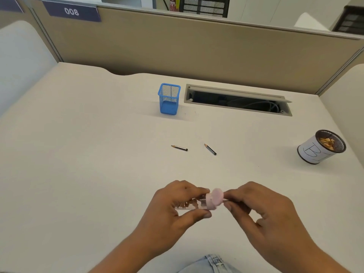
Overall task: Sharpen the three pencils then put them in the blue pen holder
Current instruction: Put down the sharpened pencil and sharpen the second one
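Head view, looking down over white desk (78, 154). Beige partition (197, 46) along far edge, well beyond fingertips, with "008" plate (71, 11) at upper left. Open cable hatch (238, 100) set into desk, far ahead of right hand. Left hand (169, 215) and right hand (266, 217) low in frame, raised just over near edge of desk, fingertips facing each other with only a small gap between.

Paper-wrapped mesh cup (320, 147), well off to right of right-hand fingers, handwritten letters on wrap, brownish shavings inside. Blue pen holder (169, 99) upright, far ahead of left-hand fingers, just left of hatch (contents hard to read through mesh).

Sharpener (204, 200) held sideways between hands: clear barrel pinched by left thumb below and fingers above, shavings visible inside; pink cap end turned toward right hand. Right thumb and forefinger closed narrowly on third pencil (227, 201), just beside pink cap; only a thin dark sliver shows between fingertips and cap, rest hidden. Cannot tell how deep it sits in sharpener.

Two short dark pencils lying flat on desk, ahead of fingers, about midway to holder, apart from each other: left pencil (179, 147) forward of left fingertips, point to left; right pencil (210, 149) forward of gap between hands, point up-left. Both points look sharp.
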Action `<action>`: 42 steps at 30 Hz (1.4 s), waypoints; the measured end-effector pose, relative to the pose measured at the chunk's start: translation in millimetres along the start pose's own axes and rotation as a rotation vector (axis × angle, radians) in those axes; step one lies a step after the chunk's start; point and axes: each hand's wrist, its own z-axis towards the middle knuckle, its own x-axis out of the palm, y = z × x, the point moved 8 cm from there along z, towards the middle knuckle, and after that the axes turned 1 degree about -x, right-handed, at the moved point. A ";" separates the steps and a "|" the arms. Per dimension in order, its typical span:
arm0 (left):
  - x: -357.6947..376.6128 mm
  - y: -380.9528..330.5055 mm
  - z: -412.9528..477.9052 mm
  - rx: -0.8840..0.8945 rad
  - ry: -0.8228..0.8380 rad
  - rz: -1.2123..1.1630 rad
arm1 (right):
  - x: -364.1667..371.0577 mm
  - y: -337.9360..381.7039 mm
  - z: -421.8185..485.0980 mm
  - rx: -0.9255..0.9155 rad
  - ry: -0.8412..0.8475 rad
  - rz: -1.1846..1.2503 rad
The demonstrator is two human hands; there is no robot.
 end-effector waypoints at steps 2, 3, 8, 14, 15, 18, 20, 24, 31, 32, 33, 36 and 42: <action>0.8 -2.3 0.1 0.000 0.048 -0.005 | 3.3 6.5 4.0 -0.095 0.055 -0.207; 0.5 -4.4 0.2 0.009 0.057 -0.001 | 4.7 10.7 5.1 -0.139 0.070 -0.290; -6.3 -19.9 0.9 0.147 -0.042 0.092 | 15.7 -4.6 9.5 0.128 0.261 -0.113; -7.2 -27.4 -0.6 0.285 -0.041 0.228 | 39.5 -31.1 -6.9 0.786 0.513 0.590; -8.7 -24.2 0.5 0.227 -0.035 0.173 | 35.1 -27.8 -2.3 0.674 0.512 0.477; -10.7 -17.4 1.6 0.096 -0.051 0.072 | 12.0 -11.1 11.9 0.214 0.386 0.036; -13.1 -17.0 2.2 0.058 -0.081 0.023 | 0.2 5.1 14.9 -0.076 0.296 -0.294; -6.8 -22.3 0.1 0.071 -0.061 -0.047 | -2.7 19.3 13.8 -0.280 0.223 -0.447; -7.6 -26.4 -7.2 0.286 -0.181 0.043 | 23.1 -33.3 -3.1 0.674 0.531 0.373; -6.3 -29.4 -9.1 0.337 -0.186 0.071 | 29.1 -36.2 -10.2 0.844 0.580 0.582; -4.2 -32.5 -10.6 0.386 -0.181 0.105 | 32.9 -36.1 -15.8 0.963 0.613 0.733; -2.6 -31.7 -7.9 0.380 -0.153 0.140 | 35.4 -34.1 -15.4 0.950 0.659 0.748; -9.5 -21.9 3.8 0.151 -0.148 0.015 | 0.7 0.7 19.1 -0.091 0.385 -0.386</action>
